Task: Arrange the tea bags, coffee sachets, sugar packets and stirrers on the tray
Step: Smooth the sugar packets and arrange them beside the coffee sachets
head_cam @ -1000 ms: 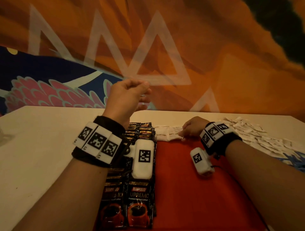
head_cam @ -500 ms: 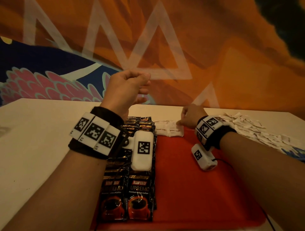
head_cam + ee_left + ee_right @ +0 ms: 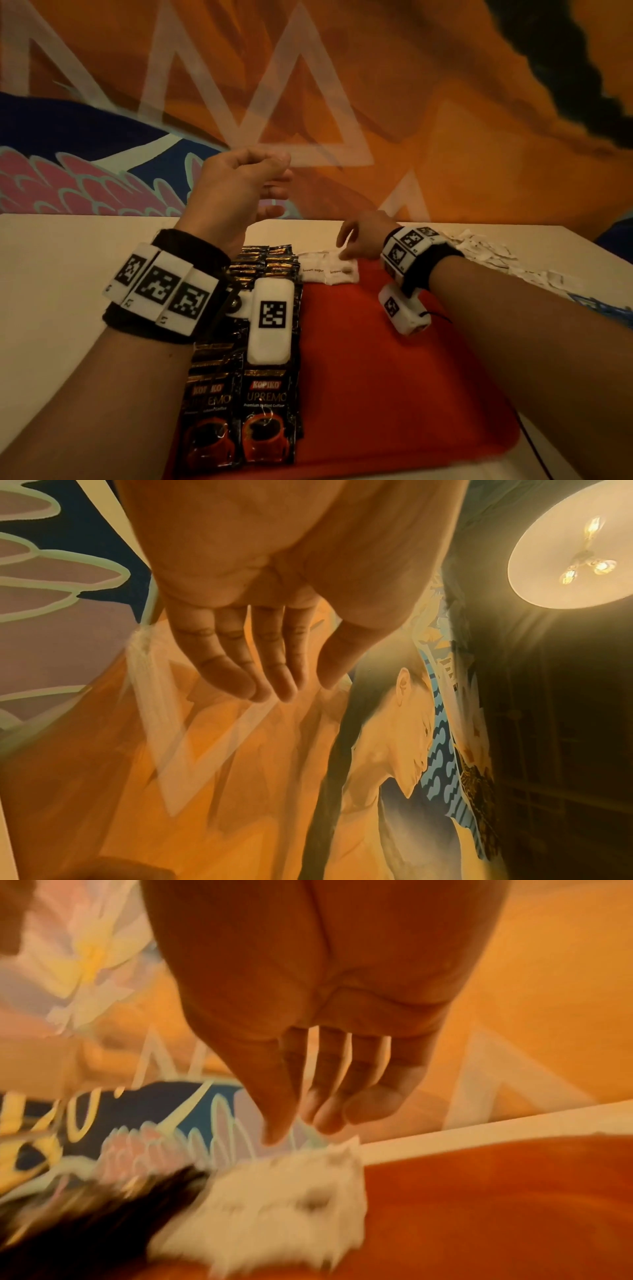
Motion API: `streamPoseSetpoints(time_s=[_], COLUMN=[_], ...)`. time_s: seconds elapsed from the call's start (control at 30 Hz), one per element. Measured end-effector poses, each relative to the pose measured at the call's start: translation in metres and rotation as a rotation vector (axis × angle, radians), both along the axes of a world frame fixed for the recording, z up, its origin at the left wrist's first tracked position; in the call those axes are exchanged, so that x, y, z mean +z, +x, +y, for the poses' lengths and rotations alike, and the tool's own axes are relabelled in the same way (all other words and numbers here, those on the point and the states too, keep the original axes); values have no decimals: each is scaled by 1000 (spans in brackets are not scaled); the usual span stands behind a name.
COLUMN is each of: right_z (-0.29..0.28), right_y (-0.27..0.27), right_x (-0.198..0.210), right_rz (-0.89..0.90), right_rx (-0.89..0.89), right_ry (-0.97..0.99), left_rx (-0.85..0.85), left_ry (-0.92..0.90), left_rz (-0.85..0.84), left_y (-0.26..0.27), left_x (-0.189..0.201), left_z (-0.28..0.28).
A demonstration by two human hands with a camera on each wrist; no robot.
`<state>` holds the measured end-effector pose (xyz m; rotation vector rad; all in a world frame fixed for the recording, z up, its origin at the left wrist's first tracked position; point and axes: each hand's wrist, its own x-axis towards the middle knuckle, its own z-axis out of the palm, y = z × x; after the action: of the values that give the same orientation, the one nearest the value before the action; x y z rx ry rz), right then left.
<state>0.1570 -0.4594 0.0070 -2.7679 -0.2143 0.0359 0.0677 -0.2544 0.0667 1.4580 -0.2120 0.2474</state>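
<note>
Right hand [image 3: 363,240] has lifted, seemingly empty, above the sugar packets [image 3: 329,270].

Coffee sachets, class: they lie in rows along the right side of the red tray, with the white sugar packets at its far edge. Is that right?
Not quite. The coffee sachets lie along the left side of the red tray, not the right. The head view shows it. The white sugar packets are indeed at its far edge.
</note>
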Motion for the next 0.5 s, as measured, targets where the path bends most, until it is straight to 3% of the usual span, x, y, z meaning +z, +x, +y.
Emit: streamPoseSetpoints(time_s=[0.13,0.3,0.5], right_z=[-60,-135,-143], right_y=[11,21,15], right_x=[28,27,5], right_rz=[-10,225,440], right_rx=[-144,-223,-61], right_ry=[75,-164,-523], left_rx=[-46,-95,-135], left_ry=[-54,-64,-16], left_rz=[5,-15,-15], left_y=[-4,-8,-3], left_x=[6,10,7], left_z=[0,-1,-1])
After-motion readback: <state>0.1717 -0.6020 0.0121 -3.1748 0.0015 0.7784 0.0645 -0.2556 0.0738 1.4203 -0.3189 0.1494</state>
